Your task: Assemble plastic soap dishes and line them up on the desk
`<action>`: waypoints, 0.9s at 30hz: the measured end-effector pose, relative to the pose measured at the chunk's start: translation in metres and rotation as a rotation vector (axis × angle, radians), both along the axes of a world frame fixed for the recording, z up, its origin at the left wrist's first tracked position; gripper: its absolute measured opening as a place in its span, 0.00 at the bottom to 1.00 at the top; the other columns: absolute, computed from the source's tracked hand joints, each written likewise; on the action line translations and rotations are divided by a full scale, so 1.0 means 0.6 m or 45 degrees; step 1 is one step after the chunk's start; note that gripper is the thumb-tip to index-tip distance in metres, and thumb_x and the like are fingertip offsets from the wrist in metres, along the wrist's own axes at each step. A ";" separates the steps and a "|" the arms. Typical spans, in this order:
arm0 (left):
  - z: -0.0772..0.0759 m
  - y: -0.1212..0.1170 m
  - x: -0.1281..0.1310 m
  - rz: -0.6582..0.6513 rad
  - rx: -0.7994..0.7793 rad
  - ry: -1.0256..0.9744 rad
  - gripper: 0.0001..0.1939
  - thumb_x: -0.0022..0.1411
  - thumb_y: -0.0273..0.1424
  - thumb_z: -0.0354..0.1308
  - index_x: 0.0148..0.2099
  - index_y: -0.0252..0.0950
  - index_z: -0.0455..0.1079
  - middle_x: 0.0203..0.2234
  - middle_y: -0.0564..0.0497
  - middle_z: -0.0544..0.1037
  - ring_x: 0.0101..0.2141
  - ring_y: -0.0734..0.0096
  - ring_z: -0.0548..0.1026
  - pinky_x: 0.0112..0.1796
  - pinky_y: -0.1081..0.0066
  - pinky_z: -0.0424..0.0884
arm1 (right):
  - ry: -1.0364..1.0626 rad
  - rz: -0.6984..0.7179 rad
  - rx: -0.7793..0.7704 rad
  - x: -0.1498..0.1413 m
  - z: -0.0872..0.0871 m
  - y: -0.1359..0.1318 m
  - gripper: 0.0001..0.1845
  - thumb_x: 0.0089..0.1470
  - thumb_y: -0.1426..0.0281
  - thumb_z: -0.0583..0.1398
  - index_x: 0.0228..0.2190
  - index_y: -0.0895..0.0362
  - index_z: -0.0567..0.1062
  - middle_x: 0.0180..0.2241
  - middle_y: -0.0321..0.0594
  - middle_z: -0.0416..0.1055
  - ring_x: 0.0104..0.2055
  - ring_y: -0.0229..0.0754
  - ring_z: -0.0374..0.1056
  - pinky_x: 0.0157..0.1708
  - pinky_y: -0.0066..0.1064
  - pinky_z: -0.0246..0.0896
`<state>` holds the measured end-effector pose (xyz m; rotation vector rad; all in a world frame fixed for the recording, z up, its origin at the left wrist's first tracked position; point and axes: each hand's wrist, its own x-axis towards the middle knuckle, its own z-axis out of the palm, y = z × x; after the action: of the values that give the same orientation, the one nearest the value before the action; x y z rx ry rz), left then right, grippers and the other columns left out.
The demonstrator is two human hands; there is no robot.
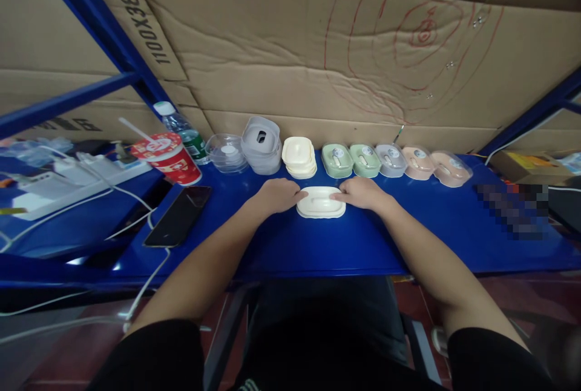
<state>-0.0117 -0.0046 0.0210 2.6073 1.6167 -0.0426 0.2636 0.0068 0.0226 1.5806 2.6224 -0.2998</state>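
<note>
On the blue table in front of me lies a cream oval plastic piece (320, 203) with a raised rim, like a lid or shallow box. My left hand (280, 195) grips its left end, thumb on top and fingers curled at the edge. At its right end my right hand (362, 192) holds it the same way. Right behind it stands a stack of cream plastic pieces (299, 158). The undersides of my fingers are hidden.
Grey containers (262, 146) and clear containers (227, 154) stand back left. Several lidded boxes in green (337, 161), grey (391, 160) and pink (418, 163) line the back right. Leftward are a red cup (170, 158), a bottle (193, 143), a phone (178, 217) and a power strip (82, 179).
</note>
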 end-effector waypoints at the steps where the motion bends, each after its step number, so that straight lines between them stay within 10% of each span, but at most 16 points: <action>1: 0.005 -0.001 -0.001 0.057 0.046 -0.033 0.23 0.76 0.45 0.48 0.38 0.40 0.80 0.41 0.43 0.86 0.46 0.54 0.82 0.45 0.63 0.73 | -0.001 -0.001 0.002 -0.001 0.000 -0.001 0.31 0.68 0.44 0.56 0.26 0.55 0.77 0.28 0.43 0.77 0.33 0.45 0.71 0.28 0.34 0.47; 9: 0.064 0.015 -0.070 0.689 0.499 -0.417 0.25 0.74 0.45 0.53 0.65 0.40 0.70 0.40 0.41 0.85 0.46 0.45 0.82 0.47 0.56 0.74 | 0.052 0.022 -0.019 0.002 -0.006 0.003 0.32 0.69 0.45 0.54 0.26 0.55 0.77 0.28 0.41 0.76 0.31 0.42 0.68 0.28 0.34 0.46; 27: 0.042 0.049 -0.104 0.815 0.572 -0.814 0.21 0.61 0.40 0.69 0.51 0.42 0.67 0.34 0.50 0.83 0.41 0.55 0.83 0.45 0.60 0.75 | 0.076 0.062 -0.009 0.000 -0.004 0.003 0.27 0.69 0.49 0.57 0.28 0.55 0.77 0.29 0.41 0.77 0.31 0.41 0.68 0.28 0.33 0.46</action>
<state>-0.0742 0.0247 0.0462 1.8486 2.2189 1.1591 0.2639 0.0084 0.0200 1.5268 2.6964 -0.3580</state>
